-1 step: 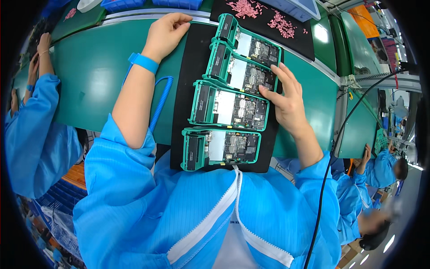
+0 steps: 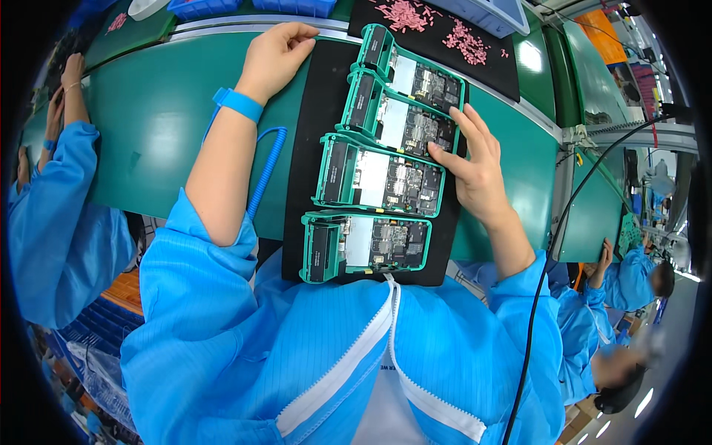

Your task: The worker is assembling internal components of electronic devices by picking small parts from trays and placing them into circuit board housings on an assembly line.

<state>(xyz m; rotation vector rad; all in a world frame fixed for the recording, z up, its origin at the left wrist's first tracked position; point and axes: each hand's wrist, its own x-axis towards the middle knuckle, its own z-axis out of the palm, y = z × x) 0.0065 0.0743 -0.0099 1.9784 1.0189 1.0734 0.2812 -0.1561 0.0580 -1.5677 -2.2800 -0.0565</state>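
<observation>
1. Green bench [image 2: 148, 133] carries a black mat [image 2: 315, 148]
2. Four green trays [image 2: 378, 182] with circuit boards lie on it in a row
3. Left hand [image 2: 274, 55] rests flat on the mat's far edge, holding nothing
4. Right hand [image 2: 475, 167], fingers spread, touches the middle trays' right side
5. Pink bits [image 2: 445, 30] lie on another mat, untouched

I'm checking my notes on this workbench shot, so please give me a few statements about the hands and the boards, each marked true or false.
1. Four green-framed circuit boards lie in a row on a black mat. True.
2. The right hand rests at the boards' right edge. True.
3. The left hand grips a screwdriver. False: it lies on the mat's far corner, holding nothing visible.
4. The left wrist bears a red band. False: the wrist strap is blue.
</observation>
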